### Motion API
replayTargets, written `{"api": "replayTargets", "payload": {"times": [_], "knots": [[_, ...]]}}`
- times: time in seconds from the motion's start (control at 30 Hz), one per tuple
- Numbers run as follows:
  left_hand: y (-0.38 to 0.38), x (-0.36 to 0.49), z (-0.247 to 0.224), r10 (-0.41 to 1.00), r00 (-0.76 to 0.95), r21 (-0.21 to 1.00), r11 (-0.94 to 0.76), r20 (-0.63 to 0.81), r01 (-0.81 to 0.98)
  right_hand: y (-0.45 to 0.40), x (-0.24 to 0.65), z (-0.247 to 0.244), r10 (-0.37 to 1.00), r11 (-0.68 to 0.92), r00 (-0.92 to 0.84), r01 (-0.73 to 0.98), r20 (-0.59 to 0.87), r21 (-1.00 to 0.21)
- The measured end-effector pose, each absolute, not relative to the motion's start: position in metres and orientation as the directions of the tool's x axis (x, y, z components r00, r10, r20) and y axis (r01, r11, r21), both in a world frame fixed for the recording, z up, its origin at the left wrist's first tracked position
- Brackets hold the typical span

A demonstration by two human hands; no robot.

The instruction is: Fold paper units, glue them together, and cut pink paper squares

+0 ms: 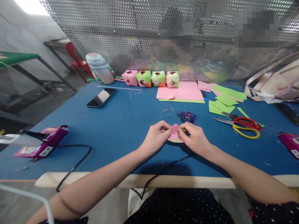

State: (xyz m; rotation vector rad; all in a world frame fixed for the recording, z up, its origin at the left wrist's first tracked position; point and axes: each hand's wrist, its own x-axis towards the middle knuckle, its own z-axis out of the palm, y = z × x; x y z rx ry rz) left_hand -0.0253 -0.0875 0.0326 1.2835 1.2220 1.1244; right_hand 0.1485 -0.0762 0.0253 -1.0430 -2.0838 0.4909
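Note:
Between my two hands is a folded pink and green paper piece (175,134), held above the blue table near its front edge. My left hand (158,135) pinches its left side with thumb and fingers. On the right side, my right hand (192,136) grips it the same way, hiding part of the paper. Just beyond the right hand lies a small dark blue glue gun (187,116). Farther back stand several folded paper cubes in pink, green and orange, among them a pink cube (130,77).
Pink paper sheets (184,90) and green paper pieces (221,107) lie at the back right, with red-and-yellow scissors (245,125) before them. A phone (102,97) and a tumbler (101,70) are on the left. A magenta power strip (52,143) and black cord (86,155) sit near the front.

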Motion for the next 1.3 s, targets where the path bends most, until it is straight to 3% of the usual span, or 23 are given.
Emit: {"api": "replayTargets", "payload": {"times": [0.2, 0.43, 0.57, 0.73, 0.87, 0.93, 1.03, 1.13, 1.2, 1.3], "knots": [[-0.086, -0.028, 0.029, 0.997, -0.05, 0.997, -0.063, 0.066, 0.045, -0.076, 0.149, 0.028, 0.856, 0.516, -0.294, 0.515, 0.425, -0.684], [-0.087, -0.025, 0.024, 0.995, 0.1, 0.999, 0.01, -0.007, -0.035, -0.074, 0.149, 0.022, 0.804, 0.593, -0.333, 0.503, 0.492, -0.629], [-0.087, -0.025, 0.022, 0.988, 0.156, 1.0, -0.002, -0.001, 0.019, -0.076, 0.148, 0.02, 0.771, 0.636, -0.385, 0.484, 0.507, -0.601], [-0.084, -0.027, 0.018, 0.996, 0.088, 0.999, 0.005, -0.001, -0.044, -0.077, 0.156, 0.035, 0.666, 0.737, -0.383, 0.475, 0.641, -0.482], [-0.073, -0.033, 0.012, 0.999, 0.015, 0.989, 0.049, -0.047, -0.14, -0.062, 0.181, 0.057, 0.583, 0.735, -0.253, 0.569, 0.772, -0.368], [-0.066, -0.036, 0.008, 0.997, -0.016, 0.982, 0.069, -0.073, -0.174, -0.05, 0.197, 0.064, 0.676, 0.635, -0.213, 0.655, 0.706, -0.409], [-0.058, -0.04, 0.004, 0.994, -0.062, 0.978, 0.076, -0.09, -0.194, -0.034, 0.214, 0.062, 0.902, 0.409, -0.26, 0.773, 0.346, -0.485], [-0.054, -0.043, 0.0, 0.993, -0.079, 0.984, 0.074, -0.088, -0.162, -0.026, 0.213, 0.048, 0.952, 0.282, -0.303, 0.818, 0.042, -0.502], [-0.053, -0.043, -0.001, 0.994, -0.076, 0.987, 0.071, -0.083, -0.143, -0.026, 0.204, 0.035, 0.959, 0.242, -0.285, 0.801, 0.006, -0.547], [-0.053, -0.044, -0.003, 0.994, -0.078, 0.991, 0.064, -0.074, -0.119, -0.027, 0.188, 0.017, 0.974, 0.218, -0.211, 0.766, 0.084, -0.604]]}}
